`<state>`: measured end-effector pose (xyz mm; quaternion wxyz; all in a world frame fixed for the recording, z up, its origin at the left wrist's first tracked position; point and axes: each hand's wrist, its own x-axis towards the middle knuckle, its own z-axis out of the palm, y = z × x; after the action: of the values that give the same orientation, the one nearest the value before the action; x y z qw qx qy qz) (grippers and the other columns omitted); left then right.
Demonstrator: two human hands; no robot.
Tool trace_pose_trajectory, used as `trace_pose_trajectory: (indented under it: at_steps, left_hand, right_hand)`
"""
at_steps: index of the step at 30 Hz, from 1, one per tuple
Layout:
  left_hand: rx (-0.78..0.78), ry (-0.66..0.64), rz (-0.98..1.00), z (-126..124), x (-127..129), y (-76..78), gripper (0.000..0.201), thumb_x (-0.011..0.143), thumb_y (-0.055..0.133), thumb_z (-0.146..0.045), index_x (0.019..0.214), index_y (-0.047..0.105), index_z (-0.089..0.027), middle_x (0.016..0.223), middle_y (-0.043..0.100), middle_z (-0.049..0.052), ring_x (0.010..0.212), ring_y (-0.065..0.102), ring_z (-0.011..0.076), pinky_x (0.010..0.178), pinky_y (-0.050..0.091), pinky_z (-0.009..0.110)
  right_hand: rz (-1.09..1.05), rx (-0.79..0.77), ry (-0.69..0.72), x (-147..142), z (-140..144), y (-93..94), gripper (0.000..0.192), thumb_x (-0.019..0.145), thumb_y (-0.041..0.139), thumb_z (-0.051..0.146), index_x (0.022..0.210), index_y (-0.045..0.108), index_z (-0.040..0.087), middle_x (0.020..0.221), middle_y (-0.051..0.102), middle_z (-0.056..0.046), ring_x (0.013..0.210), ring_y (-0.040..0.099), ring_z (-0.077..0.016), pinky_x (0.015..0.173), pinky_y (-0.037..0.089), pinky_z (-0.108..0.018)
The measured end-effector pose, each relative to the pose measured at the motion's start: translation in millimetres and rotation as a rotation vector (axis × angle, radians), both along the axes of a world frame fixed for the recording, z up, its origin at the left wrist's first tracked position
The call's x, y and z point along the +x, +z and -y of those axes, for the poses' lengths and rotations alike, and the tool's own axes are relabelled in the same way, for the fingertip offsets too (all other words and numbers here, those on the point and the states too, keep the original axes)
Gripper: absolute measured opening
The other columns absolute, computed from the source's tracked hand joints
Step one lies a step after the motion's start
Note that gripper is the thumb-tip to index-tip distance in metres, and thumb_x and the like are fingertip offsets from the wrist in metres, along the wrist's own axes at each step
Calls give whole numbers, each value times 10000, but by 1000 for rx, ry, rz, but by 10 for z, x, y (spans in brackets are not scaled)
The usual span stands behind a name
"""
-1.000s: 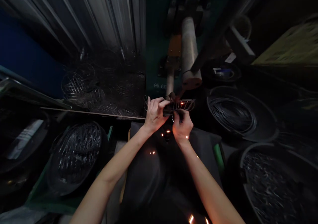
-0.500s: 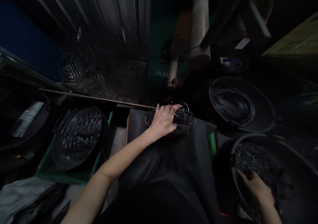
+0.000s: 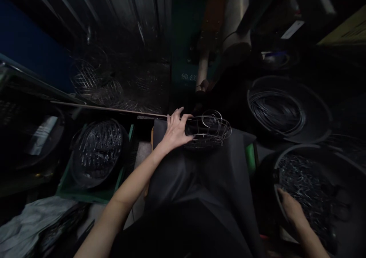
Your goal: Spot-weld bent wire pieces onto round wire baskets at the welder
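Note:
A round wire basket (image 3: 211, 130) with a smaller wire ring (image 3: 212, 118) at its far side rests over the dark cloth on my lap. My left hand (image 3: 175, 131) grips its left end, the thumb on the near side and the fingers spread along the far side. On the right, my right hand (image 3: 290, 206) is just inside the near-left rim of a black bucket (image 3: 276, 174). Small bent wire pieces (image 3: 305, 185) fill the bucket's bottom. The right fingers look drawn together; anything between them is too dark to make out.
Another bucket holds coiled wire (image 3: 277, 111) at the right. Left of me, a black tub of wire parts (image 3: 98, 147) stands in a green crate (image 3: 82, 195). Ahead are a machine rod (image 3: 203, 71) and a thick cylinder (image 3: 237, 29). Wire baskets (image 3: 91, 80) lie at the back left.
My left hand has slid left from the basket's top to its left end. My right hand has drawn back toward the bucket's rim, its fingers coming together. The view has shifted slightly.

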<state>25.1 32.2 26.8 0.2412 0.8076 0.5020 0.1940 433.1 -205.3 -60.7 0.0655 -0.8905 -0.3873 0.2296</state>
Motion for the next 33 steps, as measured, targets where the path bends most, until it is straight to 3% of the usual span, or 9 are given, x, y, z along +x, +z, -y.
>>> trace_pose_trajectory:
  at_steps: [4,7,10,13,16,20,24,27,33]
  left_hand:
    - [-18,-29,3,-31,24,31,592,637,719,-277,1173,484,-190,1271,496,120,1328,334,335,1088,256,596]
    - [80,-56,-68,45,103,157,593,651,702,-255,1201,489,-204,1151,568,84,1308,350,348,1101,216,612]
    - [193,-150,-194,150,286,254,576,672,692,-207,1217,506,-194,1160,567,111,1293,362,381,1094,151,660]
    - [236,-244,-230,214,417,213,575,714,670,-187,1257,481,-194,1323,473,153,1345,297,389,1092,146,668]
    - [199,-170,-175,243,356,112,682,724,694,-302,1328,387,-228,1489,259,162,1413,143,386,1089,135,675]
    - [114,-113,-136,225,196,65,666,708,697,-386,1285,401,-230,1478,265,170,1417,138,372,1090,117,673]
    - [107,-161,-101,199,199,81,578,717,669,-278,1239,437,-192,1435,302,195,1369,278,346,1106,140,638]
    - [111,-175,-74,201,228,67,568,716,666,-256,1235,447,-178,1396,326,196,1306,380,322,1109,199,598]
    - [201,-178,-76,137,219,124,607,694,713,-304,1249,472,-251,1371,342,144,1316,344,339,1093,208,625]
  right_hand:
    - [56,-159,-156,-12,46,59,119,621,465,379,677,462,274,507,493,-65,632,596,-366,696,466,-480]
    - [215,-148,-248,-50,69,244,300,698,392,433,846,566,239,571,535,-127,795,613,-425,748,453,-531]
    - [290,22,-316,-248,-36,559,483,753,355,484,1063,628,234,891,624,-266,1056,559,-430,823,422,-550]
    - [164,367,-393,-651,-281,787,514,765,416,595,1125,617,289,1139,589,-255,1112,551,-380,835,448,-508]
    - [-75,460,-324,-1110,-555,758,482,674,534,655,941,648,270,1016,661,-188,959,627,-358,788,500,-488]
    - [-340,366,-221,-1516,-847,634,528,590,601,667,798,632,184,714,668,-84,657,637,-253,636,531,-405]
    - [-470,552,-158,-1843,-1074,899,413,648,673,551,816,636,175,677,649,-35,574,595,-157,525,496,-267]
    - [-696,496,-69,-2092,-1283,1108,373,678,693,509,783,616,160,582,609,-10,476,546,-124,441,444,-225]
    - [-556,565,-5,-2319,-1648,1069,354,752,624,512,856,611,174,626,637,-11,516,586,-145,505,474,-254]
